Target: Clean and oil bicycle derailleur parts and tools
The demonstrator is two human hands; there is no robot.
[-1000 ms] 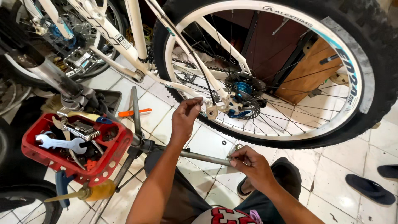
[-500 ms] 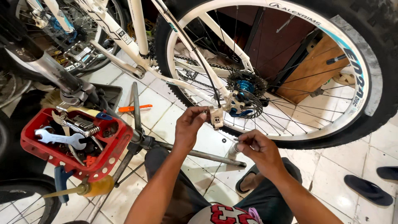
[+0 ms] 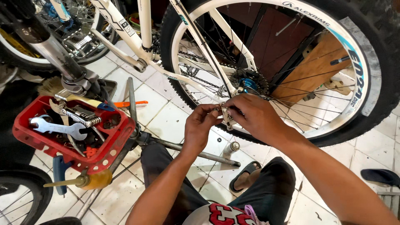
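The floor (image 3: 166, 121) is laid in pale square tiles with dark grout lines, scuffed and stained in places; a white bicycle frame (image 3: 146, 25) stands over it, its rear wheel (image 3: 354, 83) with white rim and knobbly black tyre filling the upper right; behind the spokes sits a brown wooden panel (image 3: 308, 66). Both hands meet at the rear dropout, just beside the blue hub (image 3: 250, 85); the left hand (image 3: 200, 127) pinches a small silver bracket (image 3: 228, 118) between narrow fingertips; the right hand (image 3: 256, 116) curls closed over the same bracket from above, though what lies under its fingers is hidden. To the left a red perforated tool tray (image 3: 112, 146) sits on a stand, holding a silver open-ended spanner (image 3: 58, 127) and other tools; a yellow oil can (image 3: 93, 180) hangs just below it; an orange-handled tool (image 3: 129, 103) lies on the tiles behind. A dark sandal (image 3: 381, 177) rests on the floor at the right edge.
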